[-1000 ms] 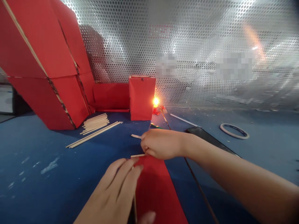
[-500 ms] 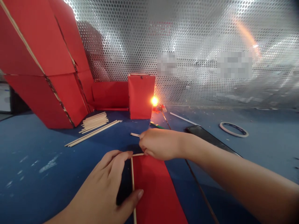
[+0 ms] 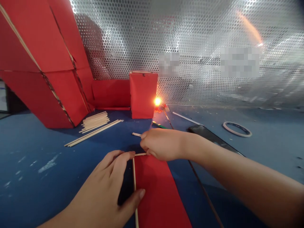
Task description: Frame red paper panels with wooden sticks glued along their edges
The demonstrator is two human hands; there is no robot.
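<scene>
A red panel (image 3: 156,193) lies on the blue table, with a thin wooden stick (image 3: 134,177) along its left edge and a short stick (image 3: 140,154) across its far end. My left hand (image 3: 111,183) rests with thumb and fingers apart, fingertips at the far left corner and thumb on the panel. Bent over the far end, my right hand (image 3: 163,144) is closed on a small pale tool (image 3: 136,134) that pokes out to the left. Its lower fingertips touch the short stick's right end.
Wooden sticks (image 3: 95,122) lie at the left, near a large red box structure (image 3: 59,91). A smaller red box (image 3: 143,95) stands at the back, beside a bright flame (image 3: 157,101). At the right are a black phone-like slab (image 3: 213,137) and a tape ring (image 3: 237,129).
The view has shifted slightly, so most things appear a little higher. Both hands keep almost the same pose on the panel.
</scene>
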